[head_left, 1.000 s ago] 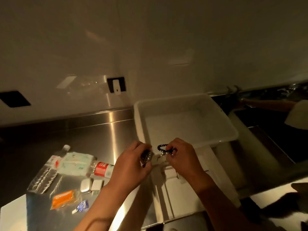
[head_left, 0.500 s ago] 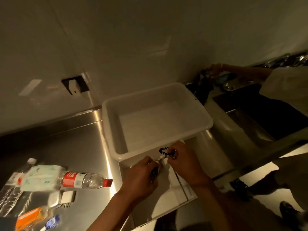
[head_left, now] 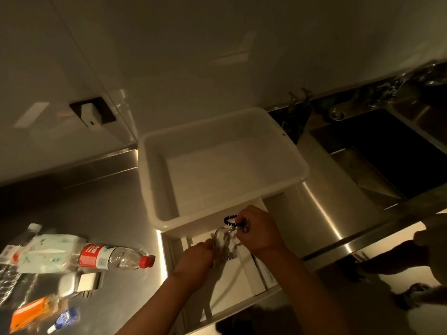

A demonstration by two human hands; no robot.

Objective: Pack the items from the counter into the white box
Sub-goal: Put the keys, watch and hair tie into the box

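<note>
— Steel bench (head_left: 101, 213), dim light. Where's the white box (head_left: 285, 151)?
— Just beyond both hands. Right hand (head_left: 260, 229) pinches a black coil tie (head_left: 229, 220); left hand (head_left: 197, 258) grips the attached keys (head_left: 223, 240), right nearer the rim.

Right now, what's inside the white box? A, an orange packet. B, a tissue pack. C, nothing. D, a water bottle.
C: the white box shows only its bare floor, while the bottle, orange packet and tissue pack all lie on the counter to its left.
</note>
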